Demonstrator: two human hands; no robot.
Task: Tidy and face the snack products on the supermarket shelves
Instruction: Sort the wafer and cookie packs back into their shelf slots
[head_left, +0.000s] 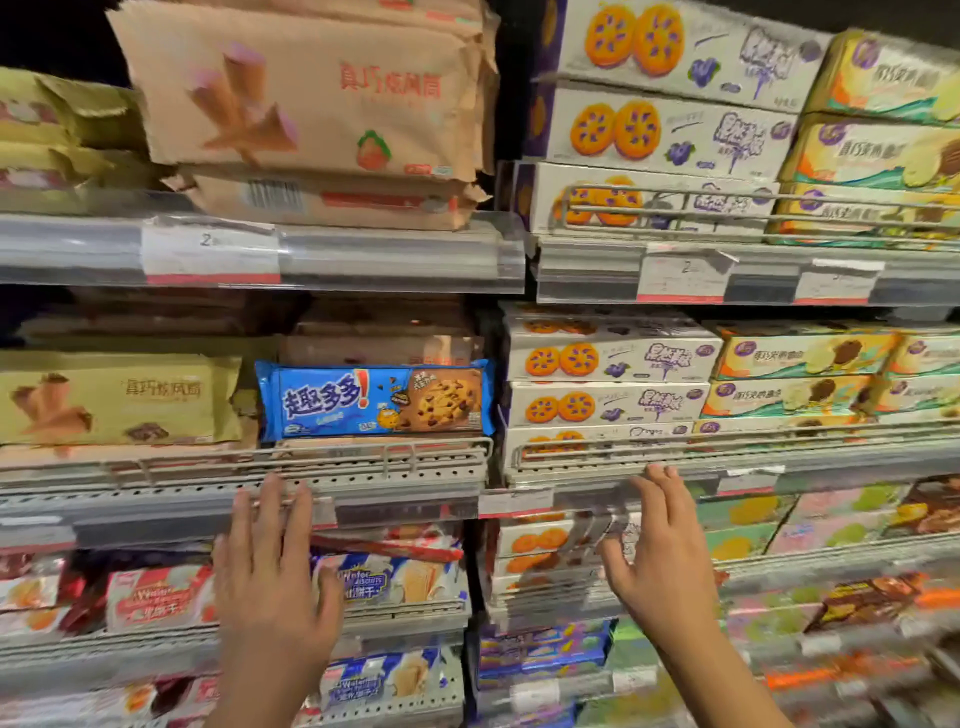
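One blue cookie pack (375, 400) sat misplaced among wafer bags; below it we held left hand (272, 571) and right hand (662, 551) spread, empty; refiling remained.

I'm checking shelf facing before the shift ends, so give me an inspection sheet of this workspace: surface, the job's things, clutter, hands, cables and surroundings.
Surface: tiered shelves with wire front rails and price strips.
Job's things: one blue cookie pack faces front on the middle shelf, among tan and yellow cone-snack bags; white blueberry-biscuit boxes are stacked to its right.
Clutter: the top pink cone-snack bag sits tilted on its pile; one bag under it shows its barcode.
Hands: left hand and right hand are open, fingers spread, holding nothing, raised at the middle shelf edge.
Cables: nothing seen.
Surroundings: lower shelves of wafer packs, blurred.
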